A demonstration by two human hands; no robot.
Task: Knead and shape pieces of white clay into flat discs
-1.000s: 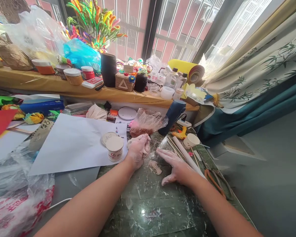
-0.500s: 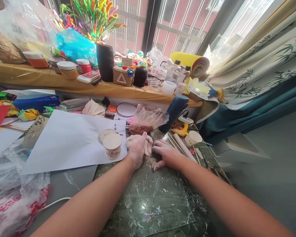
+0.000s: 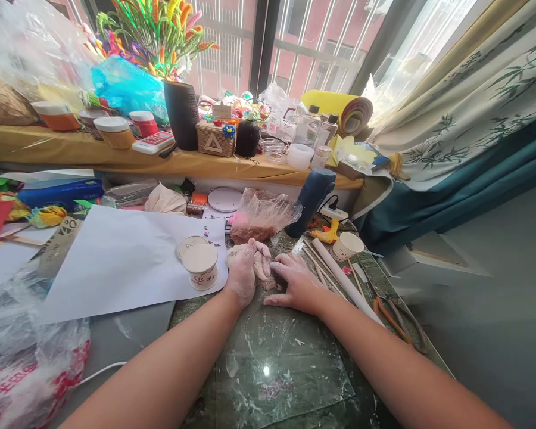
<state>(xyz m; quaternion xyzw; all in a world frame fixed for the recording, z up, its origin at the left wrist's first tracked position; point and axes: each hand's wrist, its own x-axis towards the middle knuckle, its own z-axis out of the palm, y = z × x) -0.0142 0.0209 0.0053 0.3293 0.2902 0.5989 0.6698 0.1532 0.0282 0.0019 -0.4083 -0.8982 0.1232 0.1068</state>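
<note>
My left hand [image 3: 242, 275], dusted with pale residue, is closed round a lump of off-white clay [image 3: 233, 256]. Much of the lump is hidden behind the palm and fingers. Beside it, my right hand [image 3: 295, 281] rests low on the tabletop, palm down, thumb and fingers spread. Its fingertips are close to soft scraps of clay [image 3: 268, 285] between the two hands. The dark green work surface [image 3: 290, 363] is smeared with white residue.
White paper [image 3: 129, 256] with a lidded paper cup [image 3: 201, 265] lies left. Behind the hands sits a plastic bag of brown material [image 3: 259, 223]. A pale rolling pin [image 3: 339, 277], pliers [image 3: 393, 319], glue gun [image 3: 325, 232] and paper cup [image 3: 347, 245] lie right.
My right hand has shifted slightly left, its thumb now stretched toward the left hand. The left hand keeps hold of the clay. The view has moved a little, showing more of the pliers.
</note>
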